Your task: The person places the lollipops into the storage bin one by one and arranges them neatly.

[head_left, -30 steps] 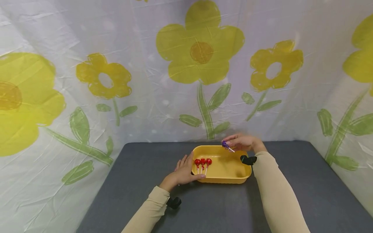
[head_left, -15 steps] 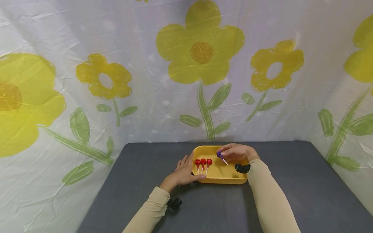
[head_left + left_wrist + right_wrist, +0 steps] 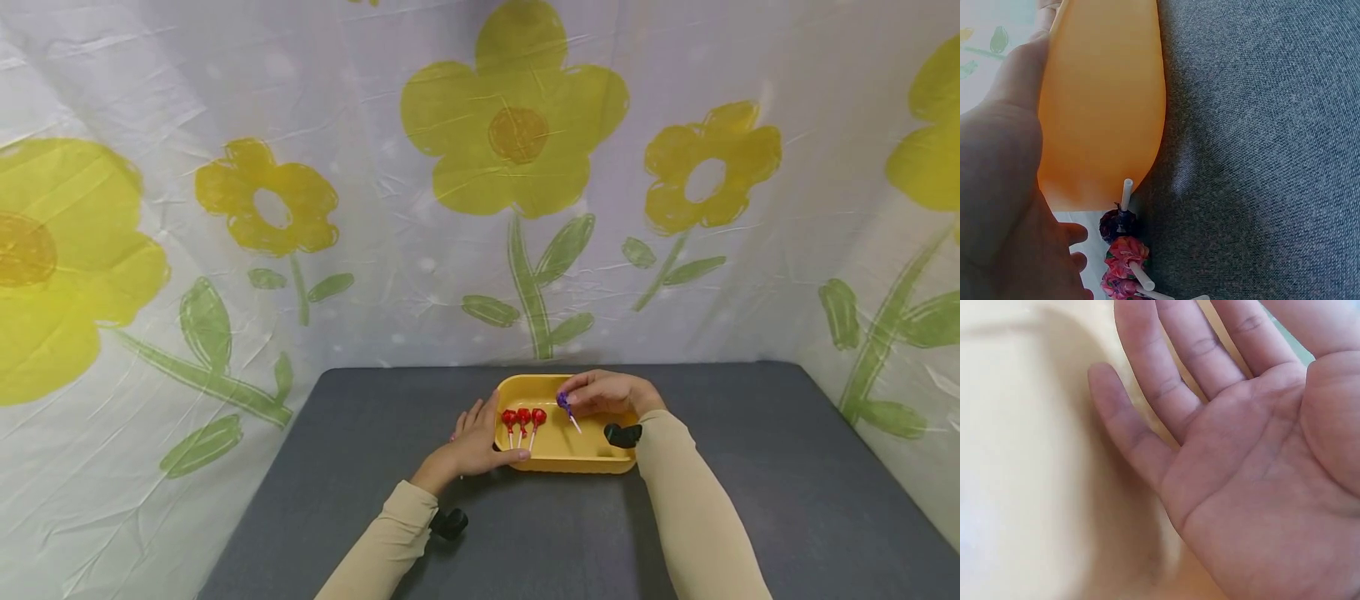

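My right hand [image 3: 609, 393] pinches a purple-wrapped lollipop [image 3: 564, 403] between thumb and fingertips over the inside of a yellow tray [image 3: 573, 467]. Its white stick points down toward the front. Whether the candy touches the tray floor, I cannot tell. Three red lollipops [image 3: 523, 417] lie side by side at the tray's left end, sticks toward me. My left hand [image 3: 472, 442] rests against the tray's left end with fingers extended, thumb along the front rim. In the right wrist view, the right palm [image 3: 1241, 462] hides the lollipop.
Outside the tray, beside the left hand, lie a dark-wrapped lollipop [image 3: 1117, 225] and pinkish-red ones [image 3: 1127, 253], mostly hidden in the head view. The dark grey table [image 3: 540, 533] ends at a flower-patterned curtain [image 3: 420, 275].
My right hand has come down and left into the tray with the purple lollipop, whose stick now points more steeply toward the front. The left hand and red lollipops stay put.
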Demonstrator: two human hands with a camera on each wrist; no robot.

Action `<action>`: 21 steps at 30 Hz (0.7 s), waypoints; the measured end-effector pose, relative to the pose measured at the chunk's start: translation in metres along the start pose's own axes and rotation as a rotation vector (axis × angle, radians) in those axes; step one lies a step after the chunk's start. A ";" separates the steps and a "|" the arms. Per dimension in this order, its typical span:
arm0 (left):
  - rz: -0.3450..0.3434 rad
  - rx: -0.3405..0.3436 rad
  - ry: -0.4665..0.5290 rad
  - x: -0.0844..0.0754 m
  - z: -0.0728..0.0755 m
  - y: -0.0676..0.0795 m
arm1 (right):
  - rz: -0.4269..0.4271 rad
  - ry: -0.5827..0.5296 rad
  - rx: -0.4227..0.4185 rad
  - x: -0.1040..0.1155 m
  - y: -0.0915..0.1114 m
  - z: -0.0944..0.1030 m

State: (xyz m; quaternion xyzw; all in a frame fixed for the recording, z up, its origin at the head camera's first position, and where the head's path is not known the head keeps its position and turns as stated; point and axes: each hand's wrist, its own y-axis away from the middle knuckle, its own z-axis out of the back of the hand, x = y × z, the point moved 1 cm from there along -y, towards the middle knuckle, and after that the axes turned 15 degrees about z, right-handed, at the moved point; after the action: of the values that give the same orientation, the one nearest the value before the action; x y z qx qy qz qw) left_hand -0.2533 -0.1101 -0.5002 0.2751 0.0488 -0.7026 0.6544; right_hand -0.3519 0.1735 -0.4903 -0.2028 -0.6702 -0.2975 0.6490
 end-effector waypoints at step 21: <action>-0.001 -0.012 0.014 0.002 -0.004 -0.002 | -0.027 0.167 0.042 -0.014 -0.006 -0.001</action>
State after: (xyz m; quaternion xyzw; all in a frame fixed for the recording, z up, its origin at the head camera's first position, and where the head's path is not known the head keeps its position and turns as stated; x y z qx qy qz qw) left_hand -0.2542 -0.1103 -0.5051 0.2760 0.0577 -0.7008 0.6553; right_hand -0.3541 0.1696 -0.5049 -0.1546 -0.6225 -0.3082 0.7025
